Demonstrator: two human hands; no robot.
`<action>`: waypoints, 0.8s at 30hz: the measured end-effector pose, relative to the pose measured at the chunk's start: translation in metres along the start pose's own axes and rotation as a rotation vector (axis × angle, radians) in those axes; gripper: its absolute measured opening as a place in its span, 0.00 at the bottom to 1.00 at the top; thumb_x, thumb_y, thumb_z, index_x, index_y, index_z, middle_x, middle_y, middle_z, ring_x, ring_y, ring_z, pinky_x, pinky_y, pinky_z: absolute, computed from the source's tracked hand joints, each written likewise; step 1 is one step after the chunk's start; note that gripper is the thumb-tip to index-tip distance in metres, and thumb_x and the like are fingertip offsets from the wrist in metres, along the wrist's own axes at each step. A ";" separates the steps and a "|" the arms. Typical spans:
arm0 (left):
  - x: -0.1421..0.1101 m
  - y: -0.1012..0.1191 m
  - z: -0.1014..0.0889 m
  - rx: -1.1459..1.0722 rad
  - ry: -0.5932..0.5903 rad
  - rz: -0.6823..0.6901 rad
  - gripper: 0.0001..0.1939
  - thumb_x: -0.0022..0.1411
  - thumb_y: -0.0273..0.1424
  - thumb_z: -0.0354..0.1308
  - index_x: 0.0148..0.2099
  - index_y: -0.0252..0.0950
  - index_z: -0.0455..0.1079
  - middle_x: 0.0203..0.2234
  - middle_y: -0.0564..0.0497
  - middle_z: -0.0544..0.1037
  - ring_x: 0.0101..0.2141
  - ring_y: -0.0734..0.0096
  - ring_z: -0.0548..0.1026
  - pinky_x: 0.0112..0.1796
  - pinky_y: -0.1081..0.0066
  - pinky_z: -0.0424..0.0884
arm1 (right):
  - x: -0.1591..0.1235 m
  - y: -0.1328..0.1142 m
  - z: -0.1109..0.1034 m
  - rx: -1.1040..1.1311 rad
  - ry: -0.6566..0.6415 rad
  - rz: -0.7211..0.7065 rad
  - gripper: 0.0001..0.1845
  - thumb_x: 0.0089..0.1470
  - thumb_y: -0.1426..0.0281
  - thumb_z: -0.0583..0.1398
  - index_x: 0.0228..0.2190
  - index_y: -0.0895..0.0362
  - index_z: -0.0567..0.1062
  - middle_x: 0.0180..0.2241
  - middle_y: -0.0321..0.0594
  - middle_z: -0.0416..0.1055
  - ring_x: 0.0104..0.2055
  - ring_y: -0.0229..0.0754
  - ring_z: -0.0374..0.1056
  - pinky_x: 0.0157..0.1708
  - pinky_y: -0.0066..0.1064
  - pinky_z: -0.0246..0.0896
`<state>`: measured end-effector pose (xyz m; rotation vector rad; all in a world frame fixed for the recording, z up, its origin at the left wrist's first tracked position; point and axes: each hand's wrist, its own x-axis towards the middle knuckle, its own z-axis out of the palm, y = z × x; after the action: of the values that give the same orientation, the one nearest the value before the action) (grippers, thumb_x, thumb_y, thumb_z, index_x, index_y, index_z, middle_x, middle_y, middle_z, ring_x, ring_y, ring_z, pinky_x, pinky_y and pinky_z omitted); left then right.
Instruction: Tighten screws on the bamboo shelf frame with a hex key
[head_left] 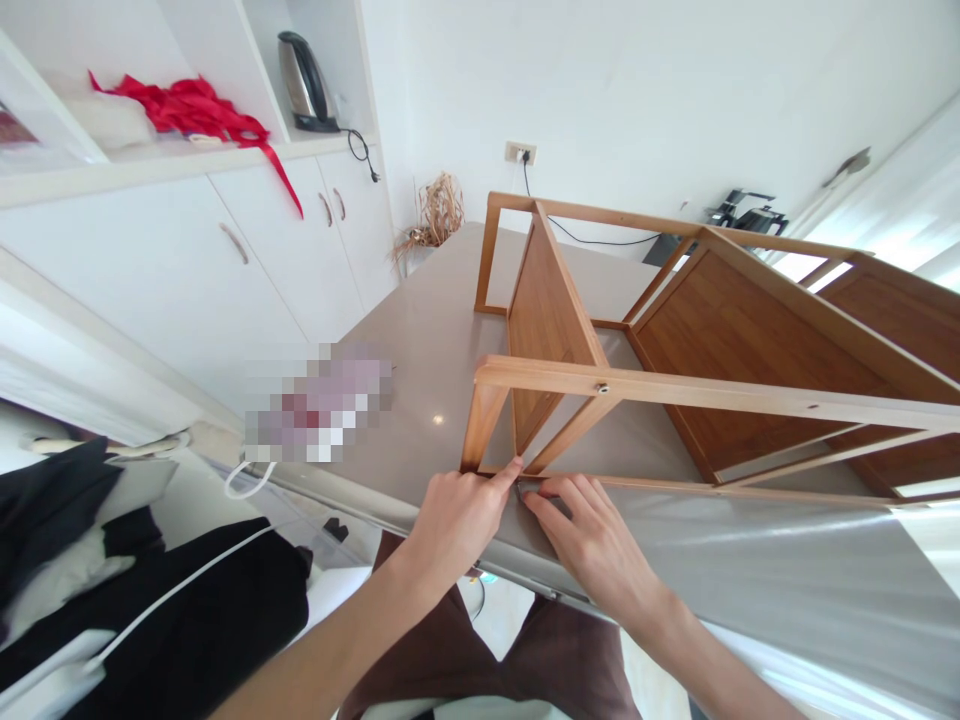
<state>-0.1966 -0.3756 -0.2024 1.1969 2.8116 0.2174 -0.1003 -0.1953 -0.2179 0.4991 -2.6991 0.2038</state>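
My left hand (457, 525) and right hand (592, 535) were together at lower corner of honey-brown bamboo frame (675, 390), grip unclear; brown bamboo panels (547, 330) already fitted, small grey metal piece (521, 488) at corner.

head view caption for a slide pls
Left hand and right hand meet at the bottom rail of a bamboo shelf unit on a beige countertop

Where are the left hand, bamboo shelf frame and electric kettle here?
Left hand (454, 525): head view, back of the hand.
Bamboo shelf frame (675, 392): head view, front rail.
Electric kettle (302, 80): head view, metal body.
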 end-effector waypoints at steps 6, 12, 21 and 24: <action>0.000 0.000 0.000 -0.026 -0.021 0.005 0.23 0.73 0.29 0.49 0.67 0.47 0.64 0.29 0.44 0.84 0.30 0.58 0.84 0.31 0.69 0.73 | 0.002 0.000 -0.001 -0.046 0.005 0.009 0.11 0.66 0.78 0.53 0.44 0.60 0.75 0.39 0.45 0.71 0.41 0.45 0.64 0.40 0.37 0.59; 0.000 -0.001 0.003 -0.030 0.000 0.013 0.23 0.73 0.29 0.49 0.67 0.48 0.65 0.29 0.45 0.85 0.30 0.57 0.84 0.30 0.69 0.73 | 0.003 -0.002 -0.001 -0.052 0.006 0.003 0.12 0.67 0.78 0.52 0.44 0.60 0.75 0.40 0.46 0.71 0.41 0.45 0.63 0.40 0.37 0.59; -0.001 -0.001 0.003 -0.038 0.009 0.010 0.22 0.73 0.30 0.50 0.66 0.48 0.66 0.28 0.45 0.84 0.30 0.58 0.84 0.29 0.69 0.73 | 0.004 -0.002 -0.003 -0.042 0.008 -0.007 0.12 0.67 0.80 0.52 0.45 0.61 0.74 0.41 0.46 0.70 0.42 0.46 0.63 0.41 0.38 0.59; -0.001 -0.002 0.003 -0.043 0.005 0.012 0.23 0.73 0.29 0.50 0.67 0.48 0.65 0.28 0.45 0.84 0.30 0.58 0.84 0.30 0.69 0.73 | 0.005 -0.003 -0.004 -0.043 0.006 -0.010 0.12 0.66 0.80 0.52 0.44 0.61 0.74 0.40 0.46 0.70 0.42 0.46 0.64 0.41 0.38 0.59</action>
<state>-0.1968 -0.3767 -0.2060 1.2064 2.7898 0.2812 -0.1020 -0.1985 -0.2125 0.4979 -2.6888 0.1436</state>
